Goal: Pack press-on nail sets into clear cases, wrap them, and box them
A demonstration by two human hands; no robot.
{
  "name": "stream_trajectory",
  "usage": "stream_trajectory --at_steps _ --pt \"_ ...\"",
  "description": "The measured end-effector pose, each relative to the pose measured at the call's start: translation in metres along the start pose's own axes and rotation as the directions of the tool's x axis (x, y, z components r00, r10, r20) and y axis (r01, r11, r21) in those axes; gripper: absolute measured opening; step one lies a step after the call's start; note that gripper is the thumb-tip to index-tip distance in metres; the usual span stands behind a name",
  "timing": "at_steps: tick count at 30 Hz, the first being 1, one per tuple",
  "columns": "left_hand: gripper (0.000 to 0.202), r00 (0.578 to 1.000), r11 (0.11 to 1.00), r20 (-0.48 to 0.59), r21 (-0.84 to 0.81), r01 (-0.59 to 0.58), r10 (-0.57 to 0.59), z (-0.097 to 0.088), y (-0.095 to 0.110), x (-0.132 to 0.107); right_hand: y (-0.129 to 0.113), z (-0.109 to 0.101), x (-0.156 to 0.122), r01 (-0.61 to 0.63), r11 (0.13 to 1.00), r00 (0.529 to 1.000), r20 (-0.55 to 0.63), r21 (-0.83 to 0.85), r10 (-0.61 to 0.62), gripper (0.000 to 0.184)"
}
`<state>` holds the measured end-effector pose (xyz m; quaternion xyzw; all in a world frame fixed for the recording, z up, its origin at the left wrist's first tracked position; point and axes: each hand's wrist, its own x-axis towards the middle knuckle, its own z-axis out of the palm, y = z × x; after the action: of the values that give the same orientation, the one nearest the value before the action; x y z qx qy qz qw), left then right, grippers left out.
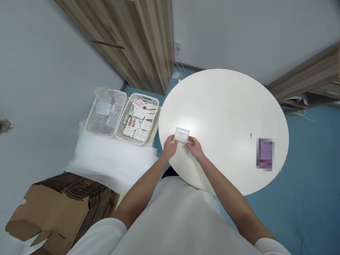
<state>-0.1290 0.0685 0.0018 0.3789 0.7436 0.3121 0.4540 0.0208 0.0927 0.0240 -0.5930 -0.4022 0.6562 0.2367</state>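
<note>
Between my two hands is a small white, rectangular packet (182, 135), held over the near left part of the round white table (223, 102). Faint darker marks show through its pale surface. My left hand (170, 147) grips the packet's left edge, thumb and fingers closed on it. At the right edge, my right hand (195, 147) pinches it the same way. What the packet contains cannot be made out.
Left of the table stand a white basket (119, 132) of printed cards and another basket (89, 129) of clear plastic boxes. White foam sheets (106, 156) lie before them, with flattened cardboard boxes (53, 209) nearer. A blurred purple item (265, 152) rests on the table's right side.
</note>
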Motion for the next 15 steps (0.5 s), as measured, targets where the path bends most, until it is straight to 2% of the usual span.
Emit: stream_trajectory --at_steps 3,6,10,15 --pt "0.042 1.000 0.997 -0.020 -0.072 0.000 -0.001 -0.022 0.000 0.025 -0.015 0.028 0.023 0.023 1.000 1.000 0.011 0.020 -0.024 0.049" --pt "0.043 0.999 0.991 -0.023 -0.131 -0.033 0.030 -0.035 -0.001 0.045 -0.023 0.045 0.044 0.038 0.999 0.999 0.004 0.015 -0.038 0.050" --pt "0.044 0.997 0.990 -0.042 -0.121 -0.076 0.071 -0.042 -0.004 0.062 -0.030 0.055 0.061 0.073 0.997 0.997 0.005 -0.004 -0.073 0.051" --pt "0.046 0.994 0.992 -0.045 -0.078 -0.101 0.098 -0.042 -0.008 0.067 -0.036 0.059 0.064 0.096 0.993 0.995 0.015 -0.069 -0.096 0.055"
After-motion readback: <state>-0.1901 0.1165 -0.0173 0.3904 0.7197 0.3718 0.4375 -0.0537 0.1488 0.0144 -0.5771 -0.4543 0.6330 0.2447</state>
